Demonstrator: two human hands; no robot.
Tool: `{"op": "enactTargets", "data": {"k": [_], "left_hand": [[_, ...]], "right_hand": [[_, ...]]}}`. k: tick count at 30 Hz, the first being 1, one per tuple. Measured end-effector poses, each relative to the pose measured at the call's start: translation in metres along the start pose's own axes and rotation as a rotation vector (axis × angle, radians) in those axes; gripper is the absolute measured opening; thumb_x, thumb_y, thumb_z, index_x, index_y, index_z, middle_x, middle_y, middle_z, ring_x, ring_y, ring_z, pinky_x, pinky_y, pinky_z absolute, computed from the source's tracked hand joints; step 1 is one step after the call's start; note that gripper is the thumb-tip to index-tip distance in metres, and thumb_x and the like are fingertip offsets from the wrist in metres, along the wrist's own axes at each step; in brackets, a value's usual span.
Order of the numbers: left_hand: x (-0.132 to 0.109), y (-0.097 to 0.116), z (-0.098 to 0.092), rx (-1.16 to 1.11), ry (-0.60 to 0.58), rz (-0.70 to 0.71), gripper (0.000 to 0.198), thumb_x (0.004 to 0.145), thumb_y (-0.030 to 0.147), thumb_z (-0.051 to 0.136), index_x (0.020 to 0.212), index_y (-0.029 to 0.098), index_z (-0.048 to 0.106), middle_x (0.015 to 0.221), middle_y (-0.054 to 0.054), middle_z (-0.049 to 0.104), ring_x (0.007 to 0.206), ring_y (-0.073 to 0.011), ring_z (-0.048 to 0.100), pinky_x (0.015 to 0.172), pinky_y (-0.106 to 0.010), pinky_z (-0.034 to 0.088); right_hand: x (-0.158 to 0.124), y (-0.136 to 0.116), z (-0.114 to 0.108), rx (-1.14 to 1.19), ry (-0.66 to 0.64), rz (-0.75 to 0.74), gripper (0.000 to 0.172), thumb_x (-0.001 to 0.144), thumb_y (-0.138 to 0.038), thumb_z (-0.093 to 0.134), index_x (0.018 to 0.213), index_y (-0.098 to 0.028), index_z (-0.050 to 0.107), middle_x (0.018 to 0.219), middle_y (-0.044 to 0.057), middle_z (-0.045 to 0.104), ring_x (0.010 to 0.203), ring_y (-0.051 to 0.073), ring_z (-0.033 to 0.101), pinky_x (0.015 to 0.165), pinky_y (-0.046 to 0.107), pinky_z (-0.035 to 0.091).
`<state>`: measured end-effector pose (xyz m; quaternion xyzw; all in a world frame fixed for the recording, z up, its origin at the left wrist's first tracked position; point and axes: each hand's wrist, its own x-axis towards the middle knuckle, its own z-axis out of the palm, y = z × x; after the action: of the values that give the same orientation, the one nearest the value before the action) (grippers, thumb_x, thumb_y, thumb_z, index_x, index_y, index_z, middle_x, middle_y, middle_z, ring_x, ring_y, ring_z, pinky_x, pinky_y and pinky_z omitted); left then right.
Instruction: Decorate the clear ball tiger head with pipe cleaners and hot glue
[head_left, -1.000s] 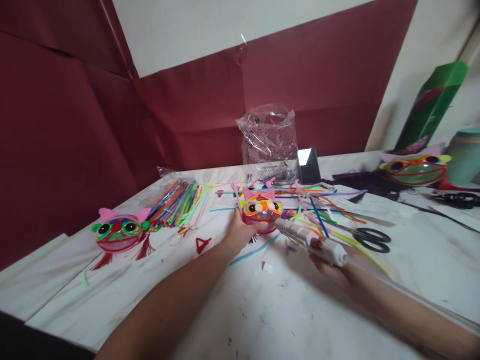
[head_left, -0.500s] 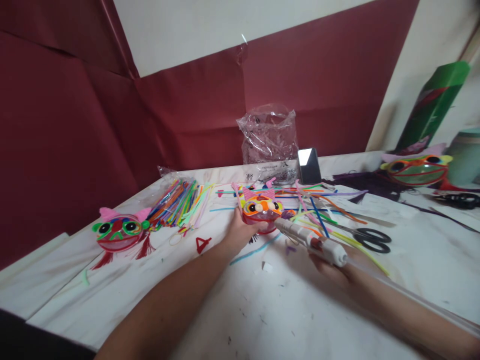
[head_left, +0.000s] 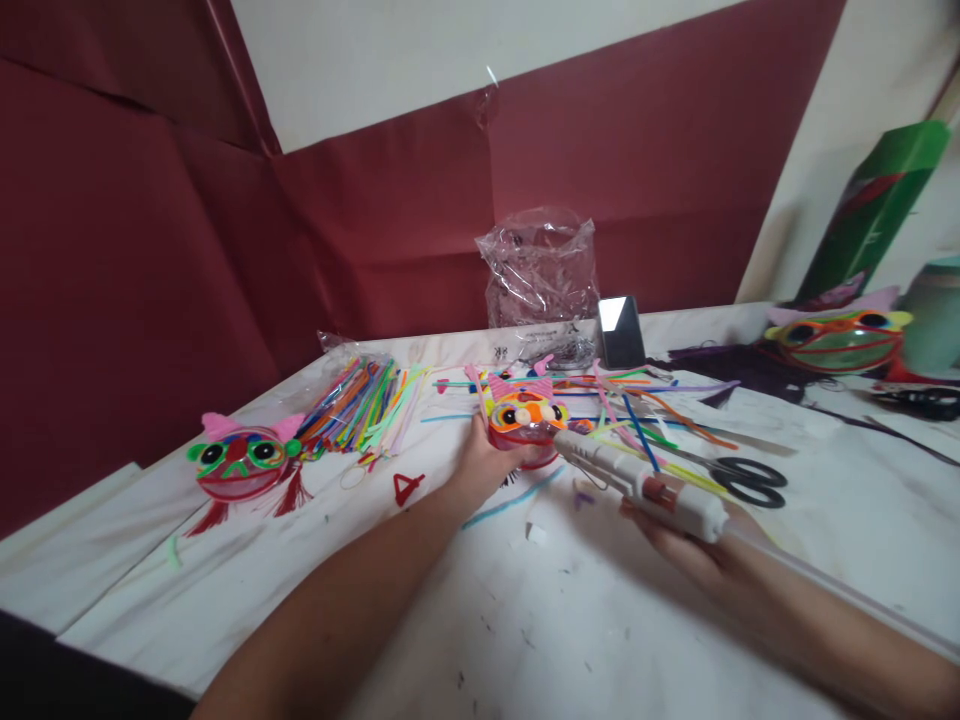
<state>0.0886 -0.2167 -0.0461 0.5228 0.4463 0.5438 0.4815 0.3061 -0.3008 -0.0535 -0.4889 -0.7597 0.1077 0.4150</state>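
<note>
My left hand [head_left: 489, 458] is closed around the left side of a small lion-head ornament [head_left: 534, 432]. This ornament has pink ears, an orange pipe-cleaner face, round black eyes and a clear, red-rimmed lower part. In my right hand [head_left: 671, 535] is a white hot glue gun [head_left: 641, 483], its nozzle pointing at the ornament's right lower side. Whether the nozzle touches it I cannot tell. Part of my right hand is hidden behind the gun's body. Below the ornament lie a light-blue pipe cleaner [head_left: 514, 500] and a small white scrap [head_left: 535, 533].
Black-handled scissors [head_left: 750, 480] lie right of loose pipe cleaners [head_left: 690, 425]. Left are a pipe-cleaner bundle [head_left: 352, 405], a red bent piece [head_left: 406, 489] and another lion head [head_left: 240, 468]. Behind stand a plastic bag [head_left: 540, 285] and a phone [head_left: 621, 333]; a third lion head [head_left: 840, 340] sits far right.
The glue gun's rear and my right hand have moved right and slightly down, and the gun has rolled a little. My left hand still holds the ornament in nearly the same place.
</note>
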Motion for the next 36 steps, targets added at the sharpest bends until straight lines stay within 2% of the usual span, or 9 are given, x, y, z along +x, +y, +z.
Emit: {"op": "enactTargets", "data": {"k": [7,18,26,36], "left_hand": [[-0.001,-0.005,0.000,0.010,-0.020,0.036,0.073,0.047,0.026,0.090,0.106,0.020,0.049,0.117,-0.010,0.063,0.109,-0.0286,0.059,0.093,-0.041,0.047],[-0.003,-0.001,0.001,0.013,0.003,0.048,0.069,0.048,0.024,0.089,0.103,0.021,0.047,0.115,-0.011,0.063,0.108,-0.0260,0.060,0.094,-0.040,0.047],[-0.004,0.000,0.001,-0.028,-0.007,0.039,0.072,0.045,0.024,0.090,0.103,0.021,0.049,0.115,-0.011,0.064,0.108,-0.0268,0.060,0.098,-0.043,0.044],[-0.002,-0.002,0.003,-0.021,-0.003,0.054,0.069,0.050,0.023,0.088,0.105,0.021,0.047,0.117,-0.012,0.062,0.107,-0.0269,0.060,0.094,-0.043,0.047]], "right_hand": [[0.001,0.000,0.013,-0.038,-0.054,0.008,0.019,0.082,-0.034,0.044,0.069,-0.025,0.055,0.058,0.000,0.060,0.050,0.017,0.056,0.048,0.027,0.048],[0.003,-0.011,0.006,0.008,-0.127,-0.130,0.035,0.091,-0.033,0.034,0.061,-0.024,0.049,0.061,0.000,0.058,0.055,0.015,0.054,0.055,0.027,0.046],[0.001,-0.013,0.007,-0.018,-0.127,-0.141,0.033,0.090,-0.031,0.033,0.063,-0.024,0.050,0.062,0.001,0.057,0.057,0.015,0.053,0.058,0.028,0.045],[0.001,-0.011,0.009,-0.012,-0.146,-0.108,0.027,0.087,-0.030,0.037,0.063,-0.024,0.049,0.064,0.001,0.059,0.056,0.015,0.054,0.054,0.028,0.044]]}}
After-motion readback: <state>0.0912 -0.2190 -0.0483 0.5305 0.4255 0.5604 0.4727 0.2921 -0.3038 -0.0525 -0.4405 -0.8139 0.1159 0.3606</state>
